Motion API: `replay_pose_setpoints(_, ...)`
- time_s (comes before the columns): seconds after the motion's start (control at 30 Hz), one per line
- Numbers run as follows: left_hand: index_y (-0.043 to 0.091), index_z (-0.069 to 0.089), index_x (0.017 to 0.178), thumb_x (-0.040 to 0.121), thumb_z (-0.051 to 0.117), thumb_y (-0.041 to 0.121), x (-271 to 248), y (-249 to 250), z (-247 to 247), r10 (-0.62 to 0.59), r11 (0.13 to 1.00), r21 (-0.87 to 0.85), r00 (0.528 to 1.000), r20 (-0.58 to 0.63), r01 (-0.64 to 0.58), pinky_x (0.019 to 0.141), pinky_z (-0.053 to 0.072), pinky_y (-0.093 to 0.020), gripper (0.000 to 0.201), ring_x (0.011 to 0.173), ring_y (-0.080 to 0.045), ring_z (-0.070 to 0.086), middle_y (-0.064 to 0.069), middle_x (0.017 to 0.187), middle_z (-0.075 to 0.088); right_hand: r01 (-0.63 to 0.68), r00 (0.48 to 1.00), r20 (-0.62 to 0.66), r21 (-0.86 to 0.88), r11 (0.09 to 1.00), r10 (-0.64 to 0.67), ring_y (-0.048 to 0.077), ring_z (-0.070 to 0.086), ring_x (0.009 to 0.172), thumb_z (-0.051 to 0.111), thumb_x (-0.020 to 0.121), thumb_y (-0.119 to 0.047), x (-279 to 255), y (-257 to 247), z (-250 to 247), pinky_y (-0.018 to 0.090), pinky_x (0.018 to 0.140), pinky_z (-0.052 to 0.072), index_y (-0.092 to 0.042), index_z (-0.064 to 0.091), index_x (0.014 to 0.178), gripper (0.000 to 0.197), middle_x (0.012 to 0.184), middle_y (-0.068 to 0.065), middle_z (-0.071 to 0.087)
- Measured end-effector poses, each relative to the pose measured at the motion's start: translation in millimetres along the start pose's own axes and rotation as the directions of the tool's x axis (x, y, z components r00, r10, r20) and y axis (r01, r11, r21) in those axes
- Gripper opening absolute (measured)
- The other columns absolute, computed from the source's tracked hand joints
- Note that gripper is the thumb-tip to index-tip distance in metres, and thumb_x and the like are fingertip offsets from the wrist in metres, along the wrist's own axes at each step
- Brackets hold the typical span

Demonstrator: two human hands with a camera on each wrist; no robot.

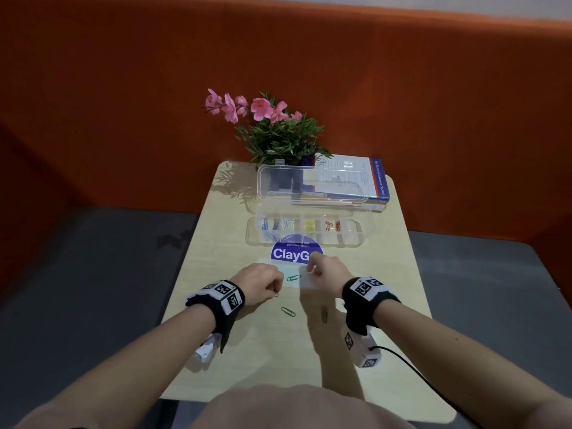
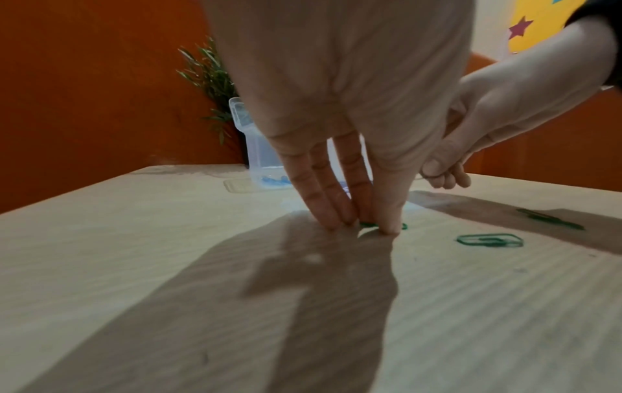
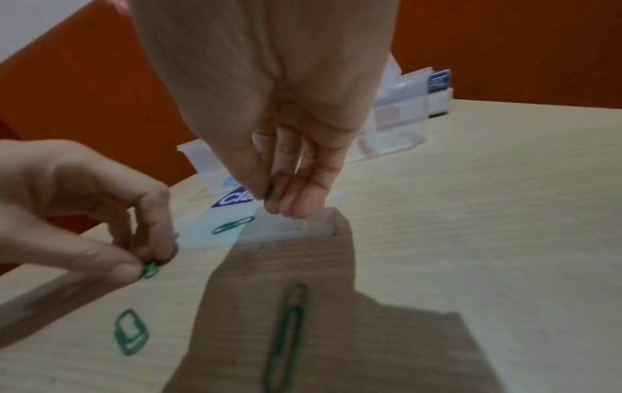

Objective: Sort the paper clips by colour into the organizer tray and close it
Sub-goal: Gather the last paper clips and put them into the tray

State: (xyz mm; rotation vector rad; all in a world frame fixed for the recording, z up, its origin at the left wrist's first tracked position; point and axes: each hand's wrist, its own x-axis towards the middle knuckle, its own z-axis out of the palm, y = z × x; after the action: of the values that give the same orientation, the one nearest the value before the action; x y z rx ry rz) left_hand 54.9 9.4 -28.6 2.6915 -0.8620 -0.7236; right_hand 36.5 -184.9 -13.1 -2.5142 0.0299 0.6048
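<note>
The clear organizer tray [image 1: 356, 235] lies open past the blue sticker, its lid [image 1: 309, 184] tipped back. Its compartments hold blue, white, yellow and red clips. My left hand [image 1: 274, 291] pinches a green paper clip [image 3: 150, 269] down at the tabletop, thumb against fingertips [image 2: 390, 228]. My right hand [image 1: 311, 269] hovers just above the table and pinches another green clip [image 3: 271, 190] between thumb and fingers. Three green clips lie loose: one [image 1: 293, 277] between the hands, one [image 1: 288, 311] nearer me, and one [image 1: 324, 315] in the right arm's shadow.
A potted plant with pink flowers [image 1: 272, 128] and a book [image 1: 368, 178] stand behind the tray at the table's far edge. A round blue ClayGo sticker [image 1: 291, 253] sits in front of the tray. Orange upholstery surrounds the small wooden table [image 1: 235, 351].
</note>
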Motion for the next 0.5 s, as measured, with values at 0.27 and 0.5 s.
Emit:
replay_pose_setpoints(0.27, 0.016, 0.064, 0.093, 0.085, 0.064, 0.021, 4.9, -1.0, -0.5, -0.053, 0.999, -0.004, 0.998, -0.032, 0.052, 0.079, 0.042, -0.028, 0.010, 0.098, -0.016, 0.051, 0.007, 0.093, 0.047, 0.130, 0.987, 0.132, -0.284, 0.950, -0.096, 0.030, 0.056, 0.106, 0.049, 0.090, -0.032, 21.2, -19.1, 19.5, 0.038, 0.084, 0.046, -0.013, 0.050, 0.115, 0.032, 0.116, 0.012, 0.060)
replay_pose_setpoints(0.5, 0.015, 0.062, 0.093, 0.086, 0.060, 0.019, 2.3, -1.2, 3.4, -0.009, 0.999, 0.046, 0.998, -0.054, 0.011, 0.079, 0.043, -0.030, 0.009, 0.096, -0.018, 0.054, -0.001, 0.101, 0.061, 0.162, 0.986, 0.099, -0.331, 0.930, -0.136, 0.030, 0.051, 0.104, 0.055, 0.083, -0.023, 21.9, -16.9, 22.0, 0.035, 0.078, 0.043, -0.004, 0.056, 0.101, 0.026, 0.095, 0.005, 0.038)
